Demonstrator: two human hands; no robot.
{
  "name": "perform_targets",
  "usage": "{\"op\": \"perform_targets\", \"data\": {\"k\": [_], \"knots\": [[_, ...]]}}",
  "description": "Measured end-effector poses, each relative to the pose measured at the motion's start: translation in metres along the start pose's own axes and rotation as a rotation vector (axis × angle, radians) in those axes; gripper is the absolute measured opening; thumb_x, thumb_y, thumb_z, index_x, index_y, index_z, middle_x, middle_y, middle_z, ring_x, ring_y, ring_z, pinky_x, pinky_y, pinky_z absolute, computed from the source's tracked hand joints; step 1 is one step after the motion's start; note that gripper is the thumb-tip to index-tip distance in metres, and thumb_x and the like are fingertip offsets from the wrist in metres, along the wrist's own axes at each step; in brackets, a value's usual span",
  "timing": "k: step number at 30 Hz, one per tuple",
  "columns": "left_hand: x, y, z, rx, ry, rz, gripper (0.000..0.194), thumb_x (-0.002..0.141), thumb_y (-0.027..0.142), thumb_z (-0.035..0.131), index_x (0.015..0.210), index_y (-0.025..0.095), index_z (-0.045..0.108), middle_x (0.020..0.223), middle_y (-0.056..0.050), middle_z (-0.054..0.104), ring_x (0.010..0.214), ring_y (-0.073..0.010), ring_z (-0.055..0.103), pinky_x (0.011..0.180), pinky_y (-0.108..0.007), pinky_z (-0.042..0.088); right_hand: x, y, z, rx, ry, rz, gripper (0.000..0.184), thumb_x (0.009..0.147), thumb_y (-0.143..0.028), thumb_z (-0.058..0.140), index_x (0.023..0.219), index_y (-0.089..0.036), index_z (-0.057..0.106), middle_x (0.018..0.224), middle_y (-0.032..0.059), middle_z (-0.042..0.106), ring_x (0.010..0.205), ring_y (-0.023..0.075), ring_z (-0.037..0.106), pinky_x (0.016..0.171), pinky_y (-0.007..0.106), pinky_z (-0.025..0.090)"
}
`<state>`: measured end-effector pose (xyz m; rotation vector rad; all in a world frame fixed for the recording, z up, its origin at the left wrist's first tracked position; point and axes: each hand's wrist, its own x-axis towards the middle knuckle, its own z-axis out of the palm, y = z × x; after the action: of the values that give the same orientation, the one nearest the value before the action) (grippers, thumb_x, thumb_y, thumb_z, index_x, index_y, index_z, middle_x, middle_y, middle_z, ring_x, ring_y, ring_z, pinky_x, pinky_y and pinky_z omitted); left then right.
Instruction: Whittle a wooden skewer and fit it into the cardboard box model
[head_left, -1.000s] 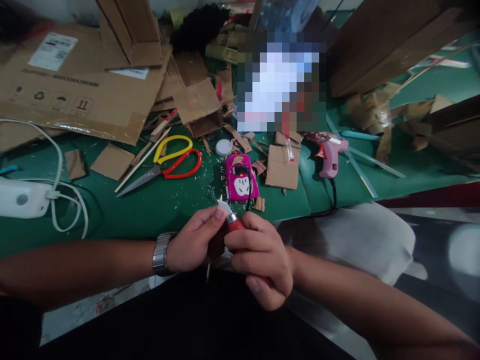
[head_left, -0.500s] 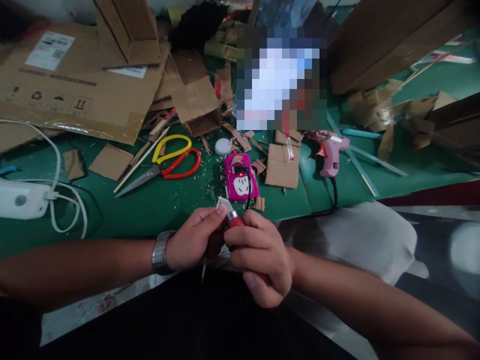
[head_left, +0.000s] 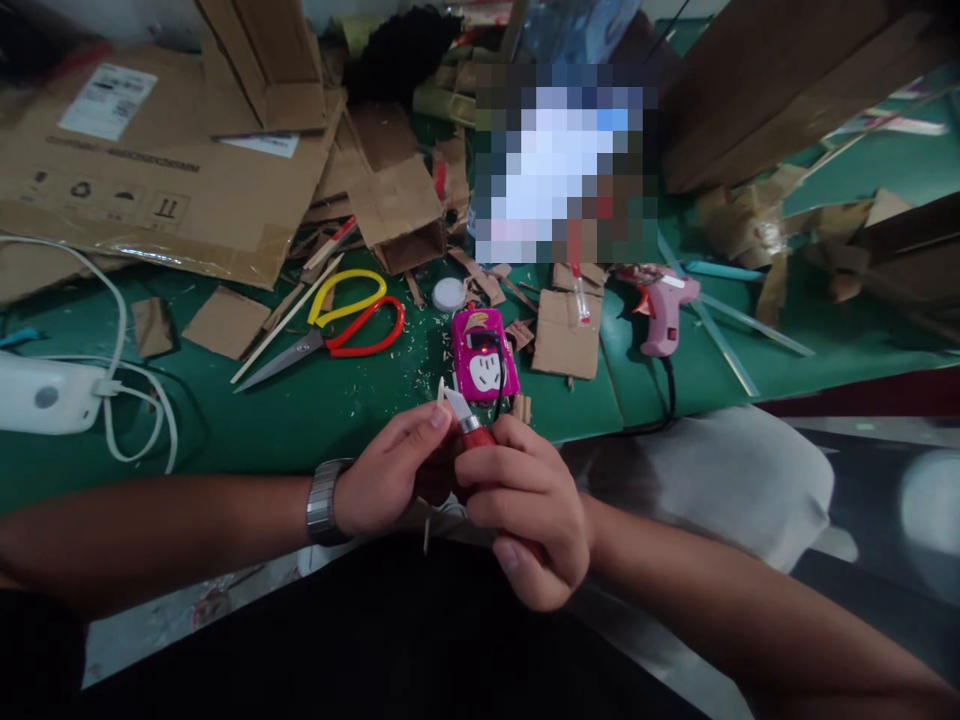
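Note:
My right hand [head_left: 525, 505] is wrapped round the red handle of a carving knife [head_left: 466, 420], whose short slanted blade points up and left. My left hand [head_left: 397, 455], with a metal watch on its wrist, pinches a thin wooden stick [head_left: 441, 390]; its pale tip sticks up past the thumb, close beside the blade. The stick's lower end shows below the hands, while its middle is hidden by the fingers. Just beyond the hands, a magenta power box [head_left: 486, 355] with a white socket lies on the green table, a black cord plugged into it. Small shavings are scattered around it.
Scissors [head_left: 322, 335] with yellow and red handles lie left of the power box. A pink glue gun [head_left: 660, 310] and clear glue sticks [head_left: 724, 345] are at the right. Cardboard pieces [head_left: 566, 330] and boxes crowd the back. A white power strip [head_left: 45, 395] stands at far left.
The knife blade has drawn back slightly down and right from the stick's tip, which now shows beside it. Both hands have shifted a little; the view has moved slightly.

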<state>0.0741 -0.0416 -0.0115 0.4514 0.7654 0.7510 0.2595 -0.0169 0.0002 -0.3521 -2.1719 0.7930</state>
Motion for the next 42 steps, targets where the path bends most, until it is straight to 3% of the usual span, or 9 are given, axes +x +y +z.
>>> {"op": "perform_targets", "data": {"k": [7, 19, 25, 30, 37, 42], "knots": [[0.0004, 0.0009, 0.0028, 0.166, 0.057, 0.036, 0.048, 0.094, 0.062, 0.057, 0.077, 0.018, 0.052, 0.059, 0.006, 0.045, 0.049, -0.0067, 0.04, 0.045, -0.019, 0.034, 0.0014, 0.0007, 0.0015, 0.024, -0.012, -0.026, 0.014, 0.076, -0.023, 0.043, 0.079, -0.019, 0.056, 0.088, 0.0077, 0.064, 0.072, 0.0179, 0.055, 0.065, 0.039, 0.037], [0.0019, 0.0048, 0.0054, 0.048, 0.071, -0.119, 0.053, 0.085, 0.066, 0.067, 0.069, 0.018, 0.049, 0.049, 0.008, 0.038, 0.038, -0.0048, 0.031, 0.035, -0.017, 0.025, 0.0, 0.0001, 0.0003, 0.013, -0.018, 0.003, 0.016, 0.08, -0.025, 0.041, 0.082, -0.02, 0.055, 0.09, 0.0072, 0.064, 0.072, 0.0182, 0.053, 0.066, 0.038, 0.035], [0.0014, 0.004, 0.0066, 0.063, 0.117, -0.151, 0.054, 0.088, 0.064, 0.064, 0.065, 0.018, 0.049, 0.046, 0.007, 0.039, 0.036, -0.0064, 0.035, 0.035, -0.018, 0.028, 0.0014, 0.0028, 0.0036, 0.015, -0.002, 0.01, 0.014, 0.077, -0.025, 0.043, 0.08, -0.019, 0.055, 0.089, 0.0081, 0.064, 0.071, 0.0179, 0.052, 0.065, 0.038, 0.035], [0.0012, 0.0032, 0.0067, -0.029, 0.056, -0.055, 0.048, 0.09, 0.058, 0.066, 0.072, 0.018, 0.048, 0.057, 0.007, 0.043, 0.045, -0.0055, 0.038, 0.04, -0.016, 0.032, 0.0013, 0.0019, 0.0031, 0.006, -0.004, -0.001, 0.013, 0.077, -0.023, 0.043, 0.081, -0.019, 0.055, 0.089, 0.008, 0.063, 0.073, 0.0184, 0.054, 0.065, 0.038, 0.035], [-0.0015, 0.0017, 0.0028, 0.021, -0.006, -0.007, 0.043, 0.098, 0.056, 0.054, 0.079, 0.018, 0.05, 0.064, 0.005, 0.046, 0.05, -0.0058, 0.038, 0.045, -0.016, 0.033, -0.0008, -0.0003, 0.0004, 0.0, -0.006, 0.006, 0.013, 0.079, -0.023, 0.043, 0.082, -0.019, 0.055, 0.092, 0.0073, 0.063, 0.079, 0.0198, 0.059, 0.067, 0.038, 0.038], [-0.0015, -0.0006, 0.0016, 0.104, 0.031, -0.006, 0.043, 0.099, 0.056, 0.053, 0.079, 0.018, 0.053, 0.064, 0.004, 0.05, 0.052, -0.0071, 0.043, 0.047, -0.019, 0.035, 0.0002, -0.0014, 0.0001, 0.006, -0.006, 0.007, 0.015, 0.079, -0.024, 0.042, 0.082, -0.019, 0.056, 0.092, 0.0073, 0.064, 0.077, 0.0195, 0.058, 0.067, 0.038, 0.038]]}}
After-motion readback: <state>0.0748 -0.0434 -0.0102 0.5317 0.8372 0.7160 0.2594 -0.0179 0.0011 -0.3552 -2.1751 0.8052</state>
